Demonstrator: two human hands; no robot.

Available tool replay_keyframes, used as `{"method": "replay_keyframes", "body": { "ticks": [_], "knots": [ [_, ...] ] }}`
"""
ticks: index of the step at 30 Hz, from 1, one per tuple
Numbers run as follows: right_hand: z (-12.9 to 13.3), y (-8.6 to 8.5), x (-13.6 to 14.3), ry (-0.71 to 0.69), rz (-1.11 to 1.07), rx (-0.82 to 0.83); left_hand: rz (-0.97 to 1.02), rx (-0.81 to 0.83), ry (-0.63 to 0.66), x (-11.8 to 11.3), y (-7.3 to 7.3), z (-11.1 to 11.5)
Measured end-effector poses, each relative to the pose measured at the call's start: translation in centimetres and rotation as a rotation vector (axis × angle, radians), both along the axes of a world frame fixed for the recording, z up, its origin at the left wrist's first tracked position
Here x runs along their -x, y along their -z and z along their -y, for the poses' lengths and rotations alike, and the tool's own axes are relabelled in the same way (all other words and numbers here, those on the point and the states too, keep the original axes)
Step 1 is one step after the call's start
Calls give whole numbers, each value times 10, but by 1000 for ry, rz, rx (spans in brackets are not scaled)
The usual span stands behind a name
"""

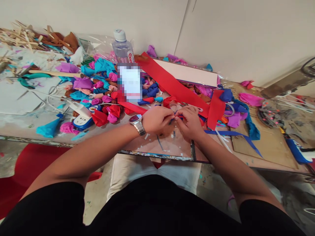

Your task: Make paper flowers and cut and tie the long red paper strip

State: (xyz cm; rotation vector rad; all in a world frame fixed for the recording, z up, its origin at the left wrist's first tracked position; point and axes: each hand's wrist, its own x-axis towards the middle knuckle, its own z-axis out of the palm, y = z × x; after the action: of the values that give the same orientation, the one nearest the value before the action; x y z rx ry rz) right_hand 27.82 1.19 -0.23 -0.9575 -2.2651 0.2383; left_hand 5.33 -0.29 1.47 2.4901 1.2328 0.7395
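Note:
My left hand (158, 118), with a metal watch on its wrist, and my right hand (189, 122) meet over the front of the table. Both are closed in a pinch, fingertips almost touching. A small piece of dark blue material (175, 112) shows between them, mostly covered by the fingers. From beneath my right wrist a narrow blue ribbon (236, 133) runs off to the right; whether it joins the pinched piece is hidden. Just behind my hands lie a wide red ribbon (172, 78) and scissors (193, 106), partly covered.
Crumpled coloured fabric pieces (82, 82) heap up at left, beside a power strip (83, 121) with a charger. A bottle (122, 47) stands behind a blurred phone screen (130, 83). Green-handled pliers (26, 80) lie far left, cardboard (261, 144) at right.

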Motion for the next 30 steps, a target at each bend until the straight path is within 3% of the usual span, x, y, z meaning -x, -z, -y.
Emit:
{"method": "replay_keyframes", "body": {
  "ticks": [6,12,16,30],
  "knots": [
    [0,2,0,-21,35,34,-59,-44,27,-1,1,0],
    [-4,0,-2,-2,-8,37,-64,71,-40,2,2,-6],
    [-5,1,-2,8,9,19,-4,157,1,2,0,-6],
    [-6,1,-4,-24,-34,23,52,196,44,4,1,-7]
  ]
}}
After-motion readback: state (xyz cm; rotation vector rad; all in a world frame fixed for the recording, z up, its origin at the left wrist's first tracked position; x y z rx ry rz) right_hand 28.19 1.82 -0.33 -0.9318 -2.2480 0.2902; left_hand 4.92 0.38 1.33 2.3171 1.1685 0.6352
